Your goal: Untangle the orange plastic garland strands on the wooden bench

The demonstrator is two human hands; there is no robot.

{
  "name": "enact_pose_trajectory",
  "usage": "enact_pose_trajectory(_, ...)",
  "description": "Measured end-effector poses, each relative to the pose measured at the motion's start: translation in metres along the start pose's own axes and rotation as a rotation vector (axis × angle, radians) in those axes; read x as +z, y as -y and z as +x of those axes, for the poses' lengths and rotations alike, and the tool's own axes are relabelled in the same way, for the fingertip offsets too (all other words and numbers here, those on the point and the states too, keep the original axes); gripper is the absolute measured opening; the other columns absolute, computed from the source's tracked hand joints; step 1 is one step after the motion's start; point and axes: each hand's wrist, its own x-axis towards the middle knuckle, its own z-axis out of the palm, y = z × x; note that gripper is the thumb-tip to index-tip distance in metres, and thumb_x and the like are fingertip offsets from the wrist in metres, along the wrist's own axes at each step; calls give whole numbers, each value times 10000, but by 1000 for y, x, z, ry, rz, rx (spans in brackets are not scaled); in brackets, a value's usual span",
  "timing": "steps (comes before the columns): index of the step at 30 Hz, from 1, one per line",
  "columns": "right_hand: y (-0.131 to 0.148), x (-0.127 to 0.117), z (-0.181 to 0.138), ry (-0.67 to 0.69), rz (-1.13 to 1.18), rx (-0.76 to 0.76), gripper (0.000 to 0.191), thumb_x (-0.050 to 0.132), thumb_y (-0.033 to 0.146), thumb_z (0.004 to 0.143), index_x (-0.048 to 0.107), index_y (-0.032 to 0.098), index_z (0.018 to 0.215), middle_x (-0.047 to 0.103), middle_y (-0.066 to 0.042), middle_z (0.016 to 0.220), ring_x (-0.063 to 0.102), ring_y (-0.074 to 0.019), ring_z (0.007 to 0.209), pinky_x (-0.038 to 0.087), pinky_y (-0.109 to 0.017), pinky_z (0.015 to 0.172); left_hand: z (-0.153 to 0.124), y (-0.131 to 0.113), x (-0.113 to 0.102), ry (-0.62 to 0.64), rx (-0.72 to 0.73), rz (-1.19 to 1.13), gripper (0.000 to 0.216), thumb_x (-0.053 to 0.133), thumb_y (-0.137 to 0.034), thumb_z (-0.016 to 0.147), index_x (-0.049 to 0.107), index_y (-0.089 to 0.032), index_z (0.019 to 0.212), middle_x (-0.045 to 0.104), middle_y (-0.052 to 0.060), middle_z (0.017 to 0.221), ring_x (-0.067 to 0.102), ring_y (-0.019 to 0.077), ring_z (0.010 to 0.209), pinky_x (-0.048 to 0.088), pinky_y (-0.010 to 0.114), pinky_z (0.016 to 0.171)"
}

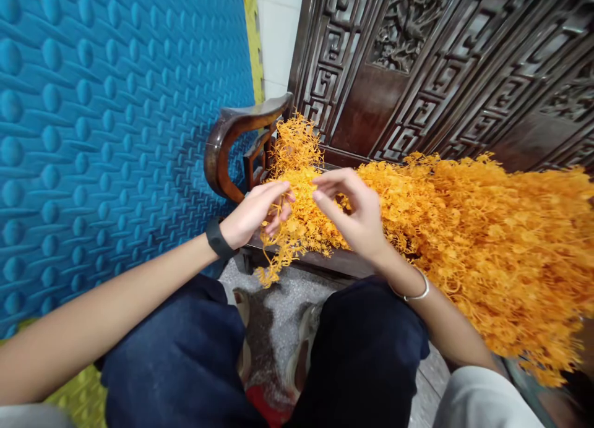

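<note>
A big heap of orange plastic flower sprigs covers the seat of a dark carved wooden bench. My left hand, with a black band on its wrist, has its fingers curled round a small bunch of orange sprigs at the heap's left end. My right hand, a silver bangle on the wrist, hovers just to the right with thumb and forefinger pinched near the same bunch; what it pinches is too small to see.
The bench's curved armrest stands just left of my hands. A blue embossed foam mat leans on the left. My knees in dark trousers and the grey speckled floor lie below.
</note>
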Motion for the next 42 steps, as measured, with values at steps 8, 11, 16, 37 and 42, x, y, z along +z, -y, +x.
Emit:
enact_pose_trajectory(8, 0, 24, -6, 434, 213, 266, 159, 703, 327, 751, 651, 179, 780, 667, -11, 842, 594, -136, 813, 432, -307, 787, -14, -4, -6, -77, 47, 4, 255, 455, -360, 886, 503, -169, 725, 415, -63, 430, 338, 54, 294, 320, 176, 330)
enact_pose_trajectory(11, 0, 30, -3, 475, 335, 368, 166, 741, 289, 703, 636, 173, 757, 674, -14, 863, 596, -146, 851, 420, -332, 844, -19, -5, -8, -94, 65, 47, 287, 465, -363, 877, 501, -163, 675, 398, -58, 407, 365, 61, 316, 331, 175, 352)
enact_pose_trajectory(16, -5, 46, -5, 464, 684, 573, 223, 746, 294, 676, 566, 182, 745, 658, -22, 879, 613, -152, 859, 443, -366, 874, -23, -5, -15, -76, 125, 76, 302, 473, -385, 872, 508, -166, 667, 417, -54, 418, 395, 71, 355, 369, 184, 394)
enact_pose_trajectory(37, -11, 49, 15, 163, -156, -251, 144, 467, 226, 909, 576, 220, 816, 626, -17, 834, 523, -176, 903, 334, -389, 891, -11, -3, -17, -191, 227, 3, 256, 539, -279, 832, 462, -166, 615, 402, -48, 486, 402, 68, 439, 361, 186, 449)
enact_pose_trajectory(42, -13, 53, 13, 197, 175, 198, 243, 622, 393, 806, 507, 216, 927, 590, -16, 858, 553, -147, 804, 420, -320, 776, -9, -4, -17, -193, 230, -10, 226, 532, -296, 822, 476, -172, 641, 401, -50, 480, 417, 81, 448, 400, 205, 486)
